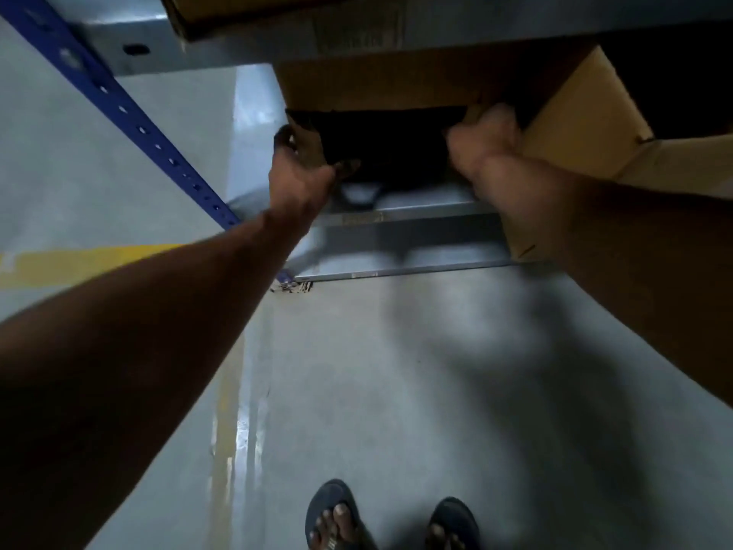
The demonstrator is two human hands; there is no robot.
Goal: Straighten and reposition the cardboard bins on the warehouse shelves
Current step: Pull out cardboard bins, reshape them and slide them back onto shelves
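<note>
The head camera looks steeply down along a shelf rack to the floor. A cardboard bin (pixel 396 81) sits on a grey shelf (pixel 416 210), its brown front panel facing the person and a dark opening below that panel. The left hand (pixel 301 168) grips the bin's left front edge, thumb and fingers curled round a torn flap of cardboard there. The right hand (pixel 484 140) grips the bin's right front corner, fingers curled over the edge and partly hidden in the dark opening. Just to the right, touching or nearly touching the bin, a second box (pixel 575 125) stands on the same shelf, its lighter side panel angled toward the camera; the right forearm crosses in front of it. Above, the corner of another box (pixel 222 13) overhangs an upper shelf beam (pixel 131 45). A blue upright (pixel 119 109) with a row of holes runs diagonally at left. Below, the grey floor (pixel 396 391) carries a yellow line (pixel 79 264), and two feet in dark sandals (pixel 333 514) stand at the bottom edge.
</note>
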